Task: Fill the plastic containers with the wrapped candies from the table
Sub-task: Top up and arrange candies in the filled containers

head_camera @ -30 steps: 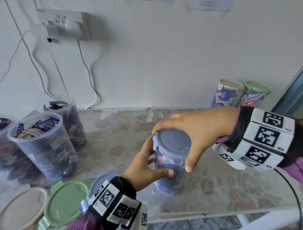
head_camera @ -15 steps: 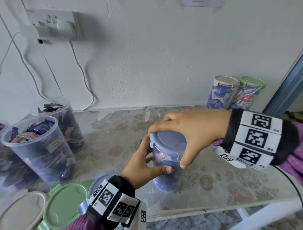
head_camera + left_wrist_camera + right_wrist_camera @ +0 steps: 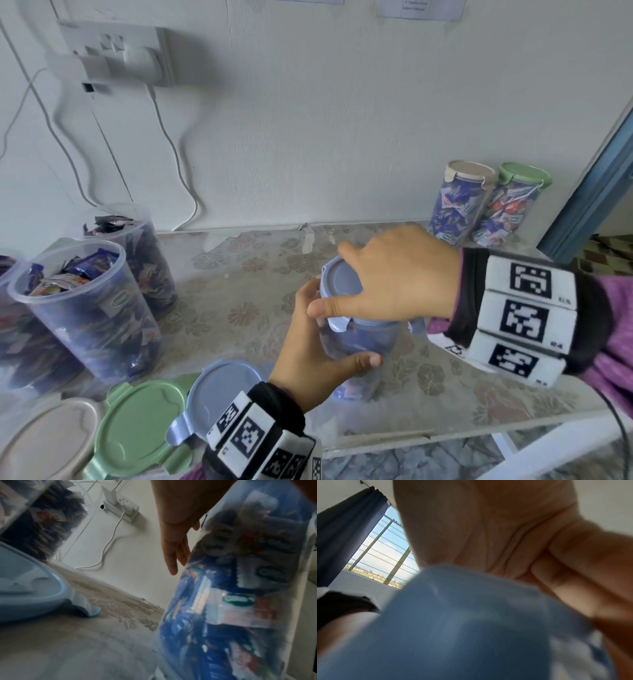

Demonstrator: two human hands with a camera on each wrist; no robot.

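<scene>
Head view: nearest, 3 spare lids (image 3: 137, 425) lie ready for the open tubs (image 3: 89, 308). Left hand (image 3: 308, 363) wraps the filled jar (image 3: 359, 342), steadying it on the table (image 3: 239, 308); right hand (image 3: 394, 284) clasps its lid (image 3: 339, 277), likely to seal. 2 sealed jars (image 3: 462, 205) stand by the wall.

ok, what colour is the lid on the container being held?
Pale blue lid; clearest in the head view.

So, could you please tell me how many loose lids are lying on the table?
3, at the near left edge: a beige lid, a green lid and a blue lid. The left wrist partly covers the blue lid; others may be out of frame.
</scene>
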